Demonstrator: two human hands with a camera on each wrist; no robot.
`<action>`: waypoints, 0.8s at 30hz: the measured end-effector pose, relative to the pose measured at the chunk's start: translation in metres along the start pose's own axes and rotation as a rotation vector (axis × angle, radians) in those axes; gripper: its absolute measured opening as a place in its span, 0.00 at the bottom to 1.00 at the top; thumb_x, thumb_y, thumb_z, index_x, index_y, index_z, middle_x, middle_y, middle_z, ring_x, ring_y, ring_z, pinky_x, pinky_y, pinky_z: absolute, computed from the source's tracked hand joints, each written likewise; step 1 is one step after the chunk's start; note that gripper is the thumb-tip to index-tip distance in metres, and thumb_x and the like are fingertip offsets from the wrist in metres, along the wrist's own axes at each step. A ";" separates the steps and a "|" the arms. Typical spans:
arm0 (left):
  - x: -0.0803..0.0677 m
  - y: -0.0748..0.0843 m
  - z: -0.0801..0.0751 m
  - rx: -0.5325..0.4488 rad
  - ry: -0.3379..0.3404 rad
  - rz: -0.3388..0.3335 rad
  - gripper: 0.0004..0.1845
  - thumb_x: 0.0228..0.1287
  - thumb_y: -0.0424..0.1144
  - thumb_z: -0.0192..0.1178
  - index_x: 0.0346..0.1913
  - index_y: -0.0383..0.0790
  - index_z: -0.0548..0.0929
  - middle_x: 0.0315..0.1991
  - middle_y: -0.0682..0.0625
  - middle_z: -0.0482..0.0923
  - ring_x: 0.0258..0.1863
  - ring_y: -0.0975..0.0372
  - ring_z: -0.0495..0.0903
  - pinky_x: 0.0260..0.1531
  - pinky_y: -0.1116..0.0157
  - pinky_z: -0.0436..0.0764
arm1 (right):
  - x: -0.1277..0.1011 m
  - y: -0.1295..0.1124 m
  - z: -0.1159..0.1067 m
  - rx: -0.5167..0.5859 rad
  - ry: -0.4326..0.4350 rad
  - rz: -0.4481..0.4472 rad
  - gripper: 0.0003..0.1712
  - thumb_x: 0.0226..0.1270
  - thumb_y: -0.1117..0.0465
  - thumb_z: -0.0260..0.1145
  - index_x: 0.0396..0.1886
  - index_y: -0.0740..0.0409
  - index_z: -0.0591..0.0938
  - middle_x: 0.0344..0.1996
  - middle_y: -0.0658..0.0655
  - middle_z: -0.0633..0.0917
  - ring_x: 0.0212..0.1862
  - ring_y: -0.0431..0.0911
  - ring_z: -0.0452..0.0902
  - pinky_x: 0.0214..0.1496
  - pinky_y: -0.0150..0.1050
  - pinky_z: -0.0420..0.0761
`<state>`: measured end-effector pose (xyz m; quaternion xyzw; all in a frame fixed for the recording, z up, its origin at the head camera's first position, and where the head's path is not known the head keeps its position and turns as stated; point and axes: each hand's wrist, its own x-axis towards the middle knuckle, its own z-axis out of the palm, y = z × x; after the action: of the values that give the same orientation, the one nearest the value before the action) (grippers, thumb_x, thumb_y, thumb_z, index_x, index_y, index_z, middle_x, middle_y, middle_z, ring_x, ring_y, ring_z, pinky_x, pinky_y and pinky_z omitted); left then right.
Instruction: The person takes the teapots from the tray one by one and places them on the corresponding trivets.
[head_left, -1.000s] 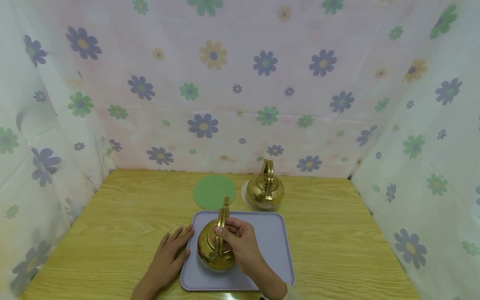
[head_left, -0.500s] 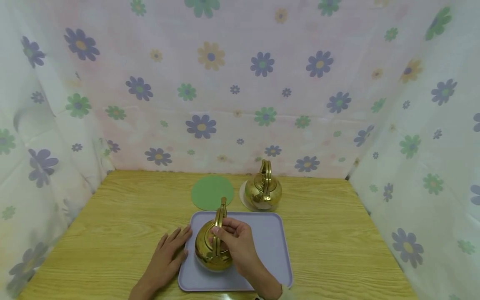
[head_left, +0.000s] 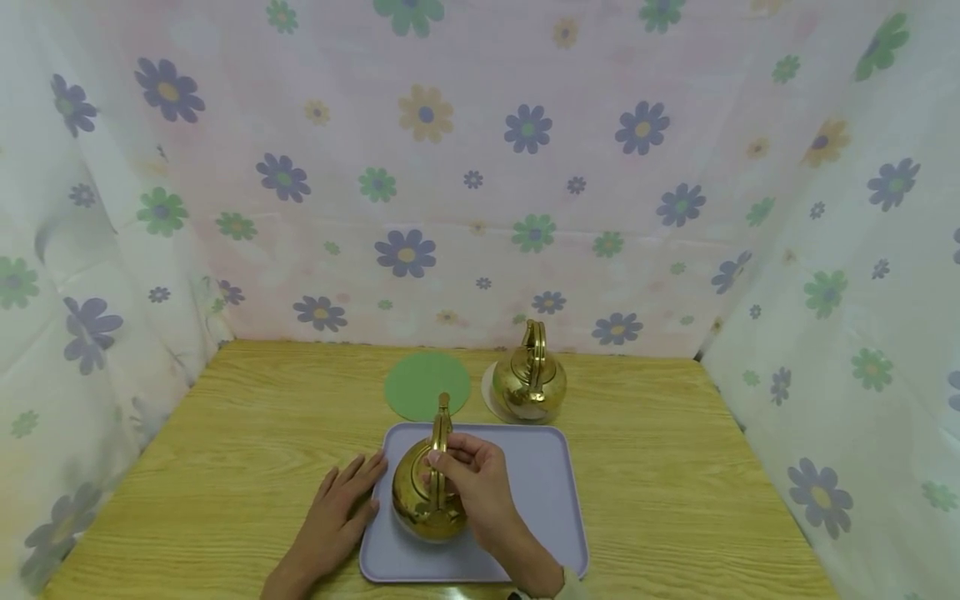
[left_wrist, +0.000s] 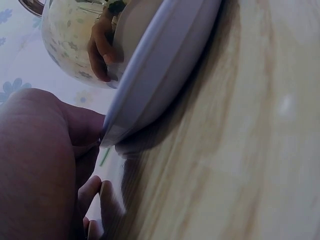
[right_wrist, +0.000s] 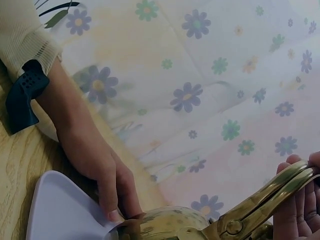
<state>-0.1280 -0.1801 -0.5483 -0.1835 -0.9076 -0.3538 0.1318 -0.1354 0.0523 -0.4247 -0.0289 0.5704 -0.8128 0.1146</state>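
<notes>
In the lower left of the head view, the yellowish wood-grain tabletop (head_left: 187,467) spreads from the white flower-printed curtain (head_left: 112,250) to the left hand (head_left: 330,521), its fingers extended against the left rim of the rectangular lilac tray (head_left: 543,492). Just beyond the far rim, below centre, lies a flat round green mat (head_left: 423,383). The round shiny gold metal kettle (head_left: 420,500) is over the tray's left half; whether its base touches cannot be told. The right hand (head_left: 480,483) grips its upright handle, the forearm crossing the near rim. Right of centre, a second gold kettle (head_left: 517,387) on a round beige mat (head_left: 489,392) obstructs the way past the far rim. Tray surface shows right of the right hand; farther right, wide tabletop gives sideways room up to the curtain.
</notes>
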 end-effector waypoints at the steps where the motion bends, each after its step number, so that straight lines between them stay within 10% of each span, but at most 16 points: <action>1: 0.000 0.000 0.000 0.000 0.004 0.005 0.28 0.66 0.33 0.63 0.70 0.41 0.77 0.71 0.47 0.73 0.70 0.38 0.67 0.73 0.41 0.51 | 0.001 0.000 0.000 -0.001 0.002 0.000 0.19 0.67 0.71 0.65 0.52 0.83 0.77 0.32 0.52 0.86 0.29 0.38 0.84 0.37 0.31 0.87; 24: 0.000 0.000 0.000 0.010 -0.007 -0.005 0.28 0.69 0.35 0.62 0.71 0.41 0.75 0.72 0.47 0.72 0.71 0.38 0.67 0.74 0.45 0.50 | 0.013 0.010 0.000 0.015 -0.012 -0.077 0.20 0.68 0.71 0.64 0.51 0.86 0.75 0.31 0.50 0.86 0.28 0.37 0.83 0.37 0.32 0.86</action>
<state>-0.1278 -0.1799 -0.5479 -0.1821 -0.9103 -0.3489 0.1286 -0.1465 0.0467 -0.4353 -0.0546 0.5622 -0.8206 0.0869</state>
